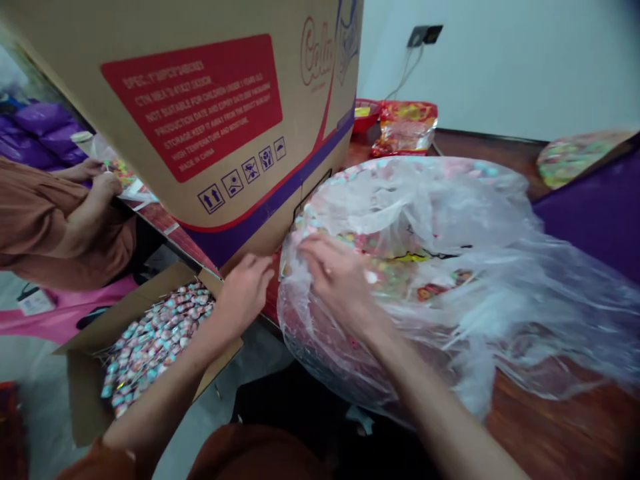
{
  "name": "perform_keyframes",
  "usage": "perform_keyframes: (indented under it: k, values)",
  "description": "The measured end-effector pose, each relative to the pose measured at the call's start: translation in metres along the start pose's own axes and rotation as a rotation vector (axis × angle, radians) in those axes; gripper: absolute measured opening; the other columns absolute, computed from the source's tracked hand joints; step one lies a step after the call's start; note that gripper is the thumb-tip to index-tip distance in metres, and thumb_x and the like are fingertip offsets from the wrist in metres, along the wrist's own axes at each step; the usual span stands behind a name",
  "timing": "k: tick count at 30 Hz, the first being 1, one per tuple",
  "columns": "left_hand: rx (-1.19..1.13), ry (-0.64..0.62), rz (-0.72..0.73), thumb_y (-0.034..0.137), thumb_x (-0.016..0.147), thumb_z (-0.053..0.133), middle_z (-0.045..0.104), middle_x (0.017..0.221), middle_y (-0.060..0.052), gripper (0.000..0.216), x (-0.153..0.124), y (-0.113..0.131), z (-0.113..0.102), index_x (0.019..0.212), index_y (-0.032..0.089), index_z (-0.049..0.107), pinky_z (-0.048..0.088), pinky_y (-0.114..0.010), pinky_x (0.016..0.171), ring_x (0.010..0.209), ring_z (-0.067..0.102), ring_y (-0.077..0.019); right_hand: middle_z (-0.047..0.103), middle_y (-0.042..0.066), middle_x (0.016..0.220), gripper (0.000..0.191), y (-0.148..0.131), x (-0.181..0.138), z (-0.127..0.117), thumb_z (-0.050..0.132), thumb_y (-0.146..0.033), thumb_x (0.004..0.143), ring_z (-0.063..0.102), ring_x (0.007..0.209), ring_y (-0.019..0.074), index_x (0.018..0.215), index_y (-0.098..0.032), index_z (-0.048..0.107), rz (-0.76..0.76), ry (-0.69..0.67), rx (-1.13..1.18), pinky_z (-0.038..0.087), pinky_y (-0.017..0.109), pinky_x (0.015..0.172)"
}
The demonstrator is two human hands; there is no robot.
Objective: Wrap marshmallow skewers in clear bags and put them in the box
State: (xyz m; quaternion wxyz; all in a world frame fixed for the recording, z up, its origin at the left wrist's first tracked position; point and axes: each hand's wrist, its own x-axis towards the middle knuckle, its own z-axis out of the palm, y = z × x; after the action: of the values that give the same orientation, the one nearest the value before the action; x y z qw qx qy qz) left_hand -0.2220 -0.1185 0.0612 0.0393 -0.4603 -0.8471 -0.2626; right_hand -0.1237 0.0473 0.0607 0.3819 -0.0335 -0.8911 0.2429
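A big clear plastic bag (pixel 425 220) full of small colourful wrapped sweets lies on a dark wooden table (pixel 550 433). My right hand (pixel 337 280) rests on the bag's near left side, fingers curled into the plastic. My left hand (pixel 247 287) is just left of it, fingers bent and pinching at the bag's edge beside the bottom corner of a tilted cardboard carton (pixel 210 120). The carton has a red label and a purple stripe. Both hands look closed on the plastic.
An open cardboard box (pixel 145 340) of wrapped sweets stands on the floor at lower left. Another person in a brown sleeve (pixel 60 220) works at far left. Red sweet packets (pixel 405 127) lie at the back of the table; a purple surface (pixel 595 213) is at right.
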Motion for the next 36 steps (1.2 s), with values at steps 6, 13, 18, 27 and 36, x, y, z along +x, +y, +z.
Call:
perform_keyframes:
  k: [6, 13, 18, 27, 36]
  values:
    - [0.318, -0.256, -0.192, 0.012, 0.096, 0.043, 0.057, 0.128, -0.018, 0.039, -0.043, -0.022, 0.051, 0.134, 0.012, 0.053, 0.053, -0.040, 0.095, 0.117, 0.061, -0.0291, 0.069, 0.016, 0.111, 0.032, -0.001, 0.005, 0.096, 0.050, -0.008, 0.089, 0.066, 0.098, 0.0261, 0.113, -0.013, 0.072, 0.461, -0.489, -0.150, 0.051, 0.035, 0.086]
    - [0.354, -0.326, -0.297, 0.008, 0.096, 0.035, 0.058, 0.118, -0.016, 0.034, -0.027, -0.018, 0.054, 0.120, 0.015, 0.059, 0.057, -0.034, 0.081, 0.097, 0.071, -0.0240, 0.064, 0.019, 0.116, 0.028, 0.007, 0.001, 0.125, 0.045, -0.011, 0.093, 0.059, 0.109, 0.0306, 0.107, -0.016, 0.069, 0.521, -0.441, -0.210, 0.050, 0.041, 0.087]
    - [0.256, -0.311, -0.336, 0.005, 0.095, 0.032, 0.061, 0.115, -0.021, 0.035, -0.015, -0.020, 0.058, 0.112, 0.009, 0.062, 0.056, -0.038, 0.081, 0.093, 0.073, -0.0269, 0.067, 0.023, 0.112, 0.026, 0.002, 0.002, 0.125, 0.043, -0.005, 0.088, 0.062, 0.107, 0.0326, 0.100, -0.012, 0.066, 0.560, -0.373, -0.090, 0.049, 0.044, 0.088]
    - [-0.076, -0.155, -0.289, 0.022, 0.094, 0.045, 0.070, 0.082, -0.008, 0.022, -0.014, -0.031, 0.062, 0.087, 0.016, 0.065, 0.054, -0.029, 0.073, 0.075, 0.070, -0.0191, 0.071, 0.005, 0.083, 0.023, -0.006, -0.035, 0.069, 0.029, -0.028, 0.098, 0.068, 0.063, 0.0166, 0.092, -0.021, 0.051, 0.847, -0.056, 0.404, 0.056, 0.029, 0.060]
    - [-0.463, -0.073, 0.062, 0.028, 0.092, 0.051, 0.071, 0.089, -0.006, 0.025, 0.009, 0.035, 0.055, 0.087, 0.020, 0.074, 0.051, -0.028, 0.072, 0.079, 0.067, -0.0182, 0.067, 0.001, 0.067, 0.034, -0.019, -0.050, 0.052, 0.068, -0.052, 0.085, 0.059, 0.051, 0.0126, 0.083, -0.018, 0.064, 1.279, 0.453, 1.584, 0.048, 0.022, 0.044]
